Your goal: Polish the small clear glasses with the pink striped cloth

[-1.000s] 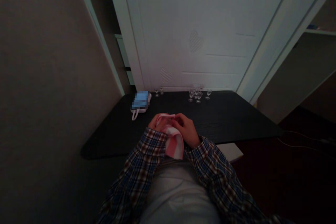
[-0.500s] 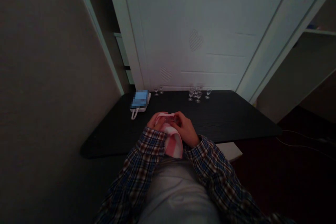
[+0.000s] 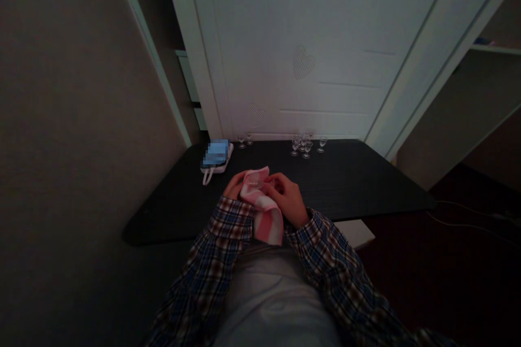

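A pink and white striped cloth (image 3: 264, 207) is bunched between both of my hands above the near edge of the black table (image 3: 350, 184). My left hand (image 3: 234, 187) is closed around the cloth from the left, mostly hidden behind it. My right hand (image 3: 290, 198) grips it from the right, fingers curled toward the cloth's top. Something small and glassy seems wrapped in the cloth's top, too dim to name. The cloth's tail hangs down toward my lap.
Several small stemmed glasses (image 3: 305, 146) stand at the table's far edge, and two more glasses (image 3: 245, 140) stand to their left. A white device with a blue top (image 3: 216, 156) lies at the far left. A white door (image 3: 309, 49) rises behind the table.
The cloth's top has bunched up higher between my hands, and my fingers have shifted slightly around it. Both hands stay in about the same place.
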The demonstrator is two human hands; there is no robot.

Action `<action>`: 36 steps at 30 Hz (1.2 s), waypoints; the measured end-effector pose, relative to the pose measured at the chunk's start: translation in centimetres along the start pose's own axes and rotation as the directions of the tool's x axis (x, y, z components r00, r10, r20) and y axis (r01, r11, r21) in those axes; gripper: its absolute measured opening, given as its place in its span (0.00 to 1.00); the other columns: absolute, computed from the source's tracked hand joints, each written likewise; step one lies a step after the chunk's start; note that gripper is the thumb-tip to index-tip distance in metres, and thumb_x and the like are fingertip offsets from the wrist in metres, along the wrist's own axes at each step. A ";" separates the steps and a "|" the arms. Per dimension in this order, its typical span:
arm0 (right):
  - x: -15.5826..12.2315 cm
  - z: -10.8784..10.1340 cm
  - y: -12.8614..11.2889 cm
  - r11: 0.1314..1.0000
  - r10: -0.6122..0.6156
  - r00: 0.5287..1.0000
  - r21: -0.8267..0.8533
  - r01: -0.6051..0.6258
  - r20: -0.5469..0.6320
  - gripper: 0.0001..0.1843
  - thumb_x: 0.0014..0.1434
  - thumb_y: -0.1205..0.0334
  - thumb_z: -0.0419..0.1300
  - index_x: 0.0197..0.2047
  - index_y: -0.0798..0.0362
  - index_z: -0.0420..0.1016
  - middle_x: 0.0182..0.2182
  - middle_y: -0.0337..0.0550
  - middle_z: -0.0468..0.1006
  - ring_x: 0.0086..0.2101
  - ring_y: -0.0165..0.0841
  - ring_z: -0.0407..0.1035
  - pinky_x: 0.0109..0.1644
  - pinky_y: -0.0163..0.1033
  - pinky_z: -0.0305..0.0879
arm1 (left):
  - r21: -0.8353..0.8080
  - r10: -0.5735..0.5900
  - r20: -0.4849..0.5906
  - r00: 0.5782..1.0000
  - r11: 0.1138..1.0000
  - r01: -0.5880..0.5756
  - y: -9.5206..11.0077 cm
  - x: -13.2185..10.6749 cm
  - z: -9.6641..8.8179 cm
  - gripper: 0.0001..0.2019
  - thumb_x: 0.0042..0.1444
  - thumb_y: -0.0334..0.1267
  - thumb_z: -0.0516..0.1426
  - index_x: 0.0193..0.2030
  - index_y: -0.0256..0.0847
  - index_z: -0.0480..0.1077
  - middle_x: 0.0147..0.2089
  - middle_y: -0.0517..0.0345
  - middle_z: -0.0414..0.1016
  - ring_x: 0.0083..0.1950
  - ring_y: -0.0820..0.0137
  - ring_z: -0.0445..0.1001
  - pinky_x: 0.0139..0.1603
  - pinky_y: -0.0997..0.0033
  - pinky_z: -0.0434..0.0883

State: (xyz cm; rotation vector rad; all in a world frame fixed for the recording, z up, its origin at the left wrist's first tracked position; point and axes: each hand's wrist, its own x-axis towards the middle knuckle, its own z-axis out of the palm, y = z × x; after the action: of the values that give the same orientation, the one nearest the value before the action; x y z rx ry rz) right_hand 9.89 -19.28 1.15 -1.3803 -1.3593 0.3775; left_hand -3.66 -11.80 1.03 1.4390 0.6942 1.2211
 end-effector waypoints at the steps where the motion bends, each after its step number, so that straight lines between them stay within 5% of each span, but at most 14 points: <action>1: 0.0 0.0 0.0 1.000 0.002 1.000 -0.002 -0.002 -0.002 0.10 0.56 0.55 0.55 0.38 0.52 0.69 0.27 0.36 0.73 0.27 0.27 0.66 0.31 0.31 0.60 | 0.026 0.007 -0.001 1.000 1.000 -0.007 -0.1 0.0 0.1 0.09 0.40 0.32 0.59 0.33 0.40 0.75 0.42 0.54 0.74 0.48 0.60 0.70 0.48 0.68 0.68; 11: -0.1 0.1 -0.1 1.000 0.006 1.000 -0.018 -0.007 -0.004 0.10 0.56 0.55 0.55 0.38 0.52 0.69 0.27 0.36 0.72 0.27 0.27 0.65 0.31 0.31 0.59 | -0.154 -0.163 0.044 0.986 0.974 0.168 -0.7 0.7 0.6 0.09 0.39 0.37 0.61 0.30 0.38 0.72 0.32 0.56 0.76 0.35 0.64 0.73 0.35 0.69 0.70; 15: 0.0 0.0 0.2 1.000 0.010 1.000 -0.029 -0.010 -0.024 0.10 0.58 0.56 0.53 0.37 0.52 0.69 0.26 0.36 0.72 0.27 0.27 0.66 0.30 0.31 0.59 | -0.199 -0.072 0.062 0.995 0.976 0.083 -0.3 -0.1 1.0 0.09 0.45 0.38 0.58 0.34 0.38 0.71 0.33 0.56 0.76 0.34 0.68 0.73 0.34 0.73 0.69; 20: 0.1 -0.2 0.5 0.998 0.031 0.999 -0.051 -0.033 -0.040 0.09 0.57 0.60 0.52 0.35 0.52 0.71 0.29 0.37 0.74 0.29 0.29 0.67 0.32 0.32 0.59 | 0.062 0.059 0.161 0.985 0.996 -0.070 -0.6 -0.7 1.4 0.06 0.44 0.39 0.59 0.30 0.40 0.72 0.32 0.57 0.75 0.34 0.69 0.71 0.33 0.75 0.67; 26: 0.1 -0.3 0.0 0.999 -0.007 0.999 -0.049 0.004 -0.052 0.12 0.61 0.58 0.47 0.34 0.52 0.70 0.27 0.37 0.73 0.29 0.28 0.67 0.31 0.32 0.59 | 0.015 0.058 0.130 0.990 0.998 -0.061 -0.4 -0.9 1.3 0.06 0.46 0.38 0.57 0.32 0.41 0.70 0.34 0.57 0.75 0.36 0.68 0.72 0.35 0.74 0.67; 36: 0.2 -0.1 -0.1 0.997 -0.073 0.997 0.017 0.073 -0.025 0.15 0.56 0.65 0.54 0.47 0.51 0.67 0.42 0.42 0.73 0.34 0.28 0.67 0.36 0.32 0.64 | -0.148 -0.050 -0.054 0.997 0.988 0.041 -2.0 0.4 0.3 0.12 0.41 0.39 0.60 0.34 0.40 0.68 0.34 0.57 0.74 0.35 0.68 0.72 0.35 0.72 0.67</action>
State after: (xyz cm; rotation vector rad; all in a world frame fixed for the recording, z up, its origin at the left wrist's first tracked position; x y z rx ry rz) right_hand 9.95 -19.18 1.37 -1.3131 -1.3795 0.3224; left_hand -2.87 -11.02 -0.71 1.2644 0.6591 1.2559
